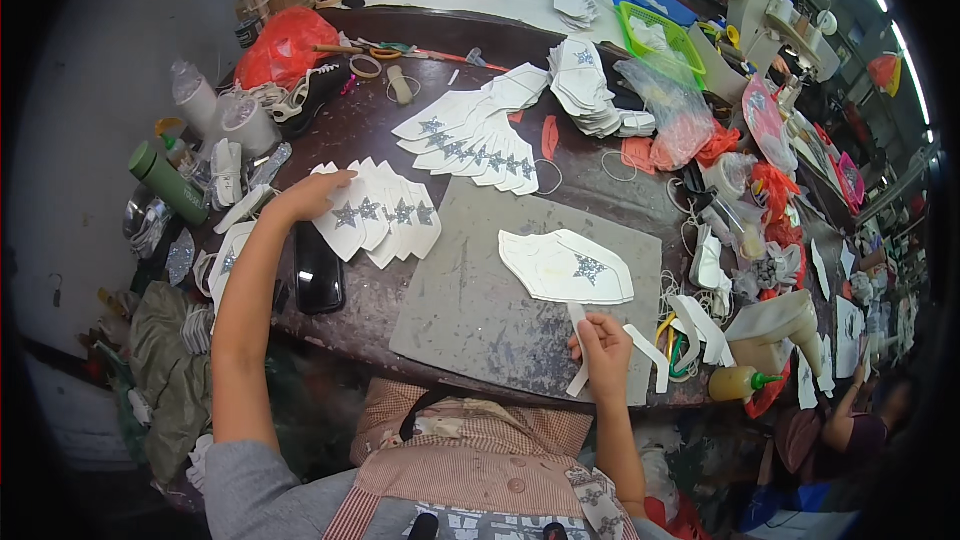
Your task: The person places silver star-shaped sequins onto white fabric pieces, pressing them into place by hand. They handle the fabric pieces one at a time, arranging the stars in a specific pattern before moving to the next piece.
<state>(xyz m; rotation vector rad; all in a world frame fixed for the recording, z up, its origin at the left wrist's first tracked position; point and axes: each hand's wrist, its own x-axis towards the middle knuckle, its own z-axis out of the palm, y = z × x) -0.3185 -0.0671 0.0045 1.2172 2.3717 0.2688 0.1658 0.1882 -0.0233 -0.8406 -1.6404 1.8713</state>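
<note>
The left hand (312, 195) is reaching out flat, its fingertips resting on the near row of white cut pieces (385, 215), each bearing a glittery star. The right hand (603, 345) is pinching a narrow white strip (578, 355) between thumb and fingers, just below 1 white star piece (565, 267) that is lying on the grey work mat (470, 310). A black phone (318, 270) is lying just below the left hand's grip; more white strips (650, 355) are sitting right of the right hand's.

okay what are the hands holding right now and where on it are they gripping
The right hand pinches a narrow white strip near its middle. The left hand grips nothing; it rests flat on the fanned white star-printed pieces.
</note>
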